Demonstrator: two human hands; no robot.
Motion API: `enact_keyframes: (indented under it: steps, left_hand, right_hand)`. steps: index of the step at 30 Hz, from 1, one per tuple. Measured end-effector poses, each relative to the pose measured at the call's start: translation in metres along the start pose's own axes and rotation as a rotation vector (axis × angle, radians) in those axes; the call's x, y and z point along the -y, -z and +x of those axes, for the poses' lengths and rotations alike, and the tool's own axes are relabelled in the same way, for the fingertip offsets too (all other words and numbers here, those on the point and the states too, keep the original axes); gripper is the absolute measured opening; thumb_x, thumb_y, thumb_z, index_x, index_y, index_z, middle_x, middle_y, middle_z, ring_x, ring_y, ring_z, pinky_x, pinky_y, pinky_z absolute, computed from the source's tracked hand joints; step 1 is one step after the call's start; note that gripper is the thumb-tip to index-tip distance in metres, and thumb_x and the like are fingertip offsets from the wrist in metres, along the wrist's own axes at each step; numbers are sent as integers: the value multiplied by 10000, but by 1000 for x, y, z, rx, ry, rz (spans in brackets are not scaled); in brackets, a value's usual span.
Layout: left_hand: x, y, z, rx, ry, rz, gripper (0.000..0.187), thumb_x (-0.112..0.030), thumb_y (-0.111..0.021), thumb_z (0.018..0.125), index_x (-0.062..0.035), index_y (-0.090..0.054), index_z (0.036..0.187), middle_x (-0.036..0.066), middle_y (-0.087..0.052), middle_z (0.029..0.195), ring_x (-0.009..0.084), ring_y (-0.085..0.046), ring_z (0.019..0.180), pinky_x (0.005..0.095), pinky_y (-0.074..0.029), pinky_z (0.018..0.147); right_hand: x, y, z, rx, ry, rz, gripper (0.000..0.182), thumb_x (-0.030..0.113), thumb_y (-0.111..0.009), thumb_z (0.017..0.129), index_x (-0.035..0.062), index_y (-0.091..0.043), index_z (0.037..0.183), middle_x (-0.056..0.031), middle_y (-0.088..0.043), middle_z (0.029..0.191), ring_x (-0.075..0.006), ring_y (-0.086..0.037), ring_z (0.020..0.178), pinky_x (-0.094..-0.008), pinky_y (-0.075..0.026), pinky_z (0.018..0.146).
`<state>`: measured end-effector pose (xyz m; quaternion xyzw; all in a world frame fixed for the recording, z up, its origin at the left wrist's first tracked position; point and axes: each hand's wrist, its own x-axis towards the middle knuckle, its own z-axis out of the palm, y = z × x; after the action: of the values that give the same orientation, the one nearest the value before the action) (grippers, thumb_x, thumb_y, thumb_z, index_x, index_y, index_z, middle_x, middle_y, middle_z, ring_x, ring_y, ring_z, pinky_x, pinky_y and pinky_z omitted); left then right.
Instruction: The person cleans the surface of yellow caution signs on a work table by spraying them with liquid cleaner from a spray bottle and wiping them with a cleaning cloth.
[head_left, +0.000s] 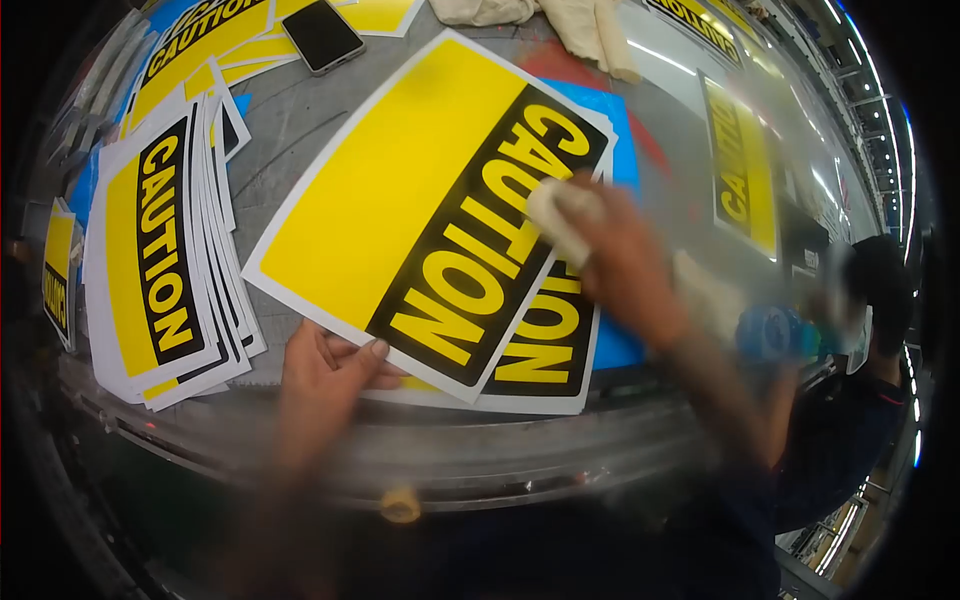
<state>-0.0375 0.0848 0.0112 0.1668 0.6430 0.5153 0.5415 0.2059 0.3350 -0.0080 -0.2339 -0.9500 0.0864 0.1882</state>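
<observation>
Dark clothing (620, 545): nearest the camera, at 6 o'clock.
Table edge (500, 430): grey, just beyond the clothing.
Left hand (325, 380): at the near edge of the top sheet, 7 o'clock from its middle; mostly closed, thumb over the white border, fingers around and under it, some loosely curled.
Lower sheet (540, 365): yellow, black and white, partly under the top sheet, showing at 5 o'clock.
Top sheet (380, 190): flat rectangular yellow sign with a white border and a black band reading CAUTION, tilted between the hands.
Top sheet's feel: probably thin and light, flexible with some spring, smooth enough to slide on the sheet below; its corners and printed face look easiest to crease or mark.
Top sheet's hold: best by the white border, thumb above and fingers beneath, with a second opposite edge if lifted, so it does not sag.
Wad (560, 225): off-white, apparently soft cloth, over the black band; soft enough to grip without care.
Right hand (625, 260): at 3 o'clock, blurred, fingers closed around the wad.
Sign stack (165, 260): fanned yellow-and-black sheets, 9 o'clock.
Co-worker (850, 430): dark-clothed, 4 o'clock.
Phone (322, 36): black, rectangular, 11 o'clock.
Cloths (590, 35): crumpled cream fabric, 1 o'clock.
</observation>
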Motion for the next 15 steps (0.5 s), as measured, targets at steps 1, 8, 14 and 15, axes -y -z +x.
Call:
enact_keyframes:
  steps: [1,8,14,15]
  left_hand:
    - [1,-1,-1,-15,-2,0,392,-17,-686,1067,96,-496,1391,238,-756,1218,271,-810,995,353,-681,878]
    - [6,-1,1,-39,-47,44,436,-94,-736,1053,77,-510,1384,228,-778,1185,285,-826,951,346,-696,831]
    - [1,-3,-1,-38,-29,57,375,-43,-714,1061,96,-533,1359,230,-767,1177,275,-815,965,351,-677,871]
    - [1,-2,-1,-24,-35,66,371,-39,-709,1060,92,-535,1361,232,-766,1175,276,-815,976,348,-675,875]
  right_hand:
    - [-21,2,13,-73,43,-71,566,-68,-793,793,41,-707,1342,-144,-650,1464,-368,-687,1177,-427,-615,887]
    - [88,-11,-44,212,381,328,413,70,-810,878,25,-749,1284,-130,-625,1388,-231,-645,1026,-370,-622,821]
    - [-8,0,-3,-66,101,2,444,-23,-783,822,63,-758,1257,-109,-688,1390,-328,-701,1120,-424,-611,899]
    - [-30,3,7,-80,46,-101,422,-26,-759,842,78,-760,1251,-93,-690,1364,-338,-691,1143,-431,-606,915]
